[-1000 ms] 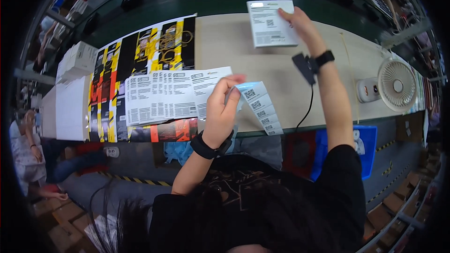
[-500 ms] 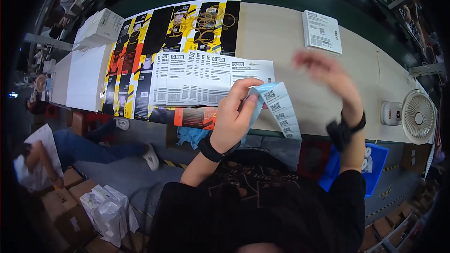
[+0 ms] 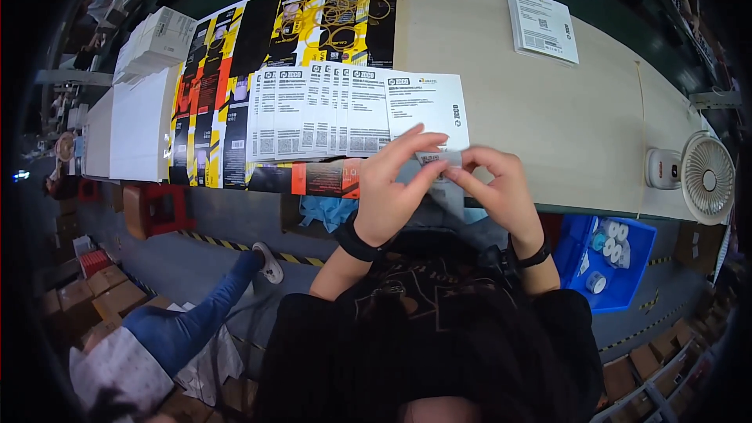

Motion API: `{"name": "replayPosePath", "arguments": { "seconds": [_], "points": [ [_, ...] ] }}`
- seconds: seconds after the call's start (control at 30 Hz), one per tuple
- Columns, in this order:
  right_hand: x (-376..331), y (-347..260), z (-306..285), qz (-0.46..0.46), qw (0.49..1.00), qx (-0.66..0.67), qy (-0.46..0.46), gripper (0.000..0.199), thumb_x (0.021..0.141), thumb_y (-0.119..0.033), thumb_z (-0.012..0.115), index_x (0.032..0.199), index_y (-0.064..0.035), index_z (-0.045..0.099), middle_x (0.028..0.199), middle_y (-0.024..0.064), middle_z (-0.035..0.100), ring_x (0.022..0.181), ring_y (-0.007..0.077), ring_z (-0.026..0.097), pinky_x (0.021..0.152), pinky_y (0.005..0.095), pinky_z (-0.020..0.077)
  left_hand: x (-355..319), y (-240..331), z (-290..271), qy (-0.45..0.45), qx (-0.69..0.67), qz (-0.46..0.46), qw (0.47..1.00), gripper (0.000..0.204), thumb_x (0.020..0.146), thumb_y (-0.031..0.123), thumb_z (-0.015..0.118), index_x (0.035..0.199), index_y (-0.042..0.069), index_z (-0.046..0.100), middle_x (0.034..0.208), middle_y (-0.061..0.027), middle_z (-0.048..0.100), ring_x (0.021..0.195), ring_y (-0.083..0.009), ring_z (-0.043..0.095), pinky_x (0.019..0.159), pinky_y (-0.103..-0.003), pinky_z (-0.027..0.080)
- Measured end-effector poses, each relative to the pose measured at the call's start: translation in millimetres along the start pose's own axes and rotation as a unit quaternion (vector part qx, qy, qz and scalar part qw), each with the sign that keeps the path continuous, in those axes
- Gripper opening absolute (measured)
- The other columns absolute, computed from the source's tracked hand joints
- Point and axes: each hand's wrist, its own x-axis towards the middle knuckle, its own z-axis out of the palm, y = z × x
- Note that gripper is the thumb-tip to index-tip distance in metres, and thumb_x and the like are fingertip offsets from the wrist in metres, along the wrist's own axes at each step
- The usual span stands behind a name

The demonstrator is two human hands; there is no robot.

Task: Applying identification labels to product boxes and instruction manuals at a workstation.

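Observation:
A strip of small printed labels (image 3: 440,158) is drawn between my two hands, just over the table's front edge. My left hand (image 3: 392,188) pinches the strip from the left side. My right hand (image 3: 501,188) is closed on its right part, thumb and forefinger together. The lower part of the strip hangs blurred below the fingers. Right behind my fingertips lies a white printed card or flat box (image 3: 427,106), partly covered by my left hand. It ends a row of overlapping white printed pieces (image 3: 313,113) that stretches left.
Rubber bands (image 3: 345,12) lie on black, yellow and red printed sheets (image 3: 262,31). A white stack (image 3: 542,27) stands at the back right, a fan (image 3: 707,178) at the right end. A blue bin (image 3: 619,266) holds label rolls. Another person (image 3: 172,329) is at lower left.
My right hand has come in from the right and closed on the label strip beside my left hand. The strip has turned and sits lower. The other person at lower left has shifted.

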Motion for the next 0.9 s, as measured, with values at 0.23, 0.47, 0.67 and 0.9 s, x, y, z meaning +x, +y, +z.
{"name": "replayPosePath", "arguments": {
  "seconds": [0.23,0.47,0.67,0.9],
  "points": [
    [9.3,10.8,-11.4,-0.107,0.993,0.036,0.028,0.016,0.077,-0.003,0.062,0.092,0.0008,0.058,0.094,0.0087,0.060,0.085,0.0131,0.055,0.079,0.0251,0.0416,-7.3,-4.7,6.8,0.004,-0.079,-0.129,0.988,0.029,0.072,0.002,0.070,0.098,-0.003,0.059,0.089,-0.0093,0.063,0.081,-0.0111,0.058,0.072,-0.022,0.046],
    [12.8,12.3,-8.7,-0.111,0.965,0.191,0.142,0.043,0.077,-0.002,0.063,0.116,-0.0017,0.047,0.092,0.0072,0.059,0.086,0.0144,0.055,0.081,0.0283,0.0432,-7.9,-4.0,0.4,-0.048,-0.048,-0.208,0.976,0.020,0.071,0.011,0.071,0.085,0.001,0.060,0.079,-0.0098,0.063,0.068,-0.0163,0.060,0.060,-0.025,0.045],
    [8.4,14.1,4.1,0.040,0.980,0.190,-0.049,0.077,0.074,0.004,0.064,0.139,-0.0065,0.023,0.088,0.0069,0.058,0.087,0.0136,0.055,0.083,0.0301,0.0449,-7.4,-20.0,2.1,0.003,-0.063,-0.133,0.989,0.018,0.073,0.004,0.069,0.085,-0.002,0.058,0.076,-0.0072,0.061,0.066,-0.0120,0.055,0.063,-0.023,0.043],
    [13.8,21.5,10.3,-0.063,0.996,0.061,0.022,0.081,0.073,0.006,0.064,0.140,-0.0069,0.020,0.084,0.0058,0.057,0.081,0.0126,0.057,0.081,0.0281,0.0453,-2.8,-17.1,2.8,-0.043,-0.023,-0.152,0.987,0.012,0.070,0.009,0.069,0.074,0.001,0.061,0.070,-0.0102,0.059,0.065,-0.0272,0.056,0.063,-0.032,0.044]
  ]
}}
